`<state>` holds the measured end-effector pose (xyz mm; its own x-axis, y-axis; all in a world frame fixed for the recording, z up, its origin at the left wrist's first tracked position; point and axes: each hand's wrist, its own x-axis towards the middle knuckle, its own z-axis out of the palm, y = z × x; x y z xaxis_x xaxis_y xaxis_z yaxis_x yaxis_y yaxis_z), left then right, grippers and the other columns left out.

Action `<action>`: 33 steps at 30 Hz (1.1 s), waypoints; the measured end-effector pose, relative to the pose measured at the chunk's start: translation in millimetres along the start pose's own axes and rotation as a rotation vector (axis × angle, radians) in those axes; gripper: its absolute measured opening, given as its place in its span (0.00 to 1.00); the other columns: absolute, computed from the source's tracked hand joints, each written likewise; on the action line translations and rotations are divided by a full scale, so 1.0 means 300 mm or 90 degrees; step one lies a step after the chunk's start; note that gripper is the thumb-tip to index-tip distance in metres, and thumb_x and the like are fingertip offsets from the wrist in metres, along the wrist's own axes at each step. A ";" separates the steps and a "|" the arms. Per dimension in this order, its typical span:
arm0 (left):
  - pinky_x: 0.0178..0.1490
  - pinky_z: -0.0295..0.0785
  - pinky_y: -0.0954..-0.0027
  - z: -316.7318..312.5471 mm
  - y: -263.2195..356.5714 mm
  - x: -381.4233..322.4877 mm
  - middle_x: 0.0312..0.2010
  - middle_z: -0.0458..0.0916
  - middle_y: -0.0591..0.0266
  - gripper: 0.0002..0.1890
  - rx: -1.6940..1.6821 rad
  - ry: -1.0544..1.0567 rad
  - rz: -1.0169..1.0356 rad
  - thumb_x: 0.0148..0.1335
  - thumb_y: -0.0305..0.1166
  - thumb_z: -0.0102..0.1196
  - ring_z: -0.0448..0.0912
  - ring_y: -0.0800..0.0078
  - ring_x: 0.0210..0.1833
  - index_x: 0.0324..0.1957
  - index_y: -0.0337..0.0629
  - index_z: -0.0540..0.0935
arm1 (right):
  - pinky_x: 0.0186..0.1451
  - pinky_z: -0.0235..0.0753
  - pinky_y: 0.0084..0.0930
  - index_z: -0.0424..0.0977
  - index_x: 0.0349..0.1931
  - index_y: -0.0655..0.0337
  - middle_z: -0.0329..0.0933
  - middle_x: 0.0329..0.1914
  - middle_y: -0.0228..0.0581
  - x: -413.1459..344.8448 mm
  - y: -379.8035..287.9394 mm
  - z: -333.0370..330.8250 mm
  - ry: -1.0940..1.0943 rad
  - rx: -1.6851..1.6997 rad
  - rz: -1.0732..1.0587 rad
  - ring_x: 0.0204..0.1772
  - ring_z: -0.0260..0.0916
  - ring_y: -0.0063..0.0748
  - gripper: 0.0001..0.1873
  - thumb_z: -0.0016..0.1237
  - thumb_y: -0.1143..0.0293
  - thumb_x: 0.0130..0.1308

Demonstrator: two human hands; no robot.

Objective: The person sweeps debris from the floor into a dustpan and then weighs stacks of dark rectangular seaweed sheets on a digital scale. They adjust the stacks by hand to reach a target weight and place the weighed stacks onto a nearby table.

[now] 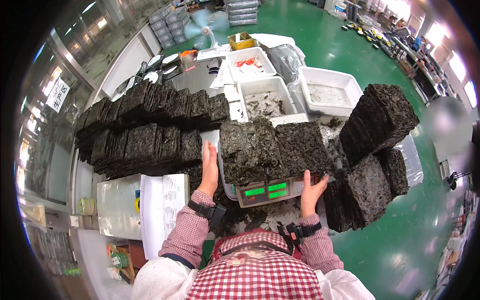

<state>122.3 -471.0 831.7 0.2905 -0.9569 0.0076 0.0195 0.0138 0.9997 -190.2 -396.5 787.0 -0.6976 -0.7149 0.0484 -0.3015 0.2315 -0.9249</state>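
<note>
Two stacks of dark dried seaweed sheets, a left stack (249,152) and a right stack (302,148), lie side by side on a digital weighing scale (294,193) with lit green displays. The stacks hide the scale's platform. My left hand (210,170) is upright and flat just left of the left stack, with nothing in it. At the scale's right front corner is my right hand (313,193), empty, thumb and fingers spread. It is close below the right stack; contact cannot be made out.
Long rows of seaweed sheets (146,146) fill the table's left side. Tall seaweed bundles (378,120) stand at right. White plastic bins (292,98) sit behind the scale. An open notebook (165,210) lies front left. A fan (206,30) spins at the back.
</note>
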 end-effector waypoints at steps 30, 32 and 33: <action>0.71 0.60 0.60 0.063 0.020 0.028 0.73 0.54 0.43 0.59 -0.277 -0.258 -0.301 0.61 0.43 0.62 0.61 0.56 0.72 0.75 0.38 0.27 | 0.66 0.66 0.29 0.59 0.67 0.72 0.69 0.64 0.48 0.064 -0.360 0.227 -0.563 0.078 -0.113 0.63 0.67 0.36 0.35 0.56 0.59 0.68; 0.59 0.76 0.63 0.025 0.060 0.012 0.61 0.71 0.53 0.40 -0.325 -0.213 -0.328 0.67 0.31 0.56 0.75 0.65 0.60 0.74 0.43 0.49 | 0.67 0.64 0.31 0.59 0.67 0.72 0.69 0.64 0.48 -0.003 -0.358 0.249 -0.544 0.156 -0.086 0.64 0.66 0.37 0.35 0.58 0.64 0.66; 0.58 0.77 0.63 -0.012 0.119 -0.009 0.61 0.72 0.53 0.38 -0.348 -0.233 -0.344 0.67 0.31 0.56 0.76 0.65 0.59 0.74 0.43 0.50 | 0.68 0.63 0.32 0.59 0.68 0.72 0.69 0.64 0.48 -0.029 -0.354 0.262 -0.554 0.198 -0.067 0.65 0.65 0.38 0.36 0.59 0.64 0.65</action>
<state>125.7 -466.7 867.3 -0.2177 -0.9048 -0.3659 0.5535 -0.4233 0.7173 -100.9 -466.8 855.1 0.0944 -0.9945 -0.0454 -0.0603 0.0398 -0.9974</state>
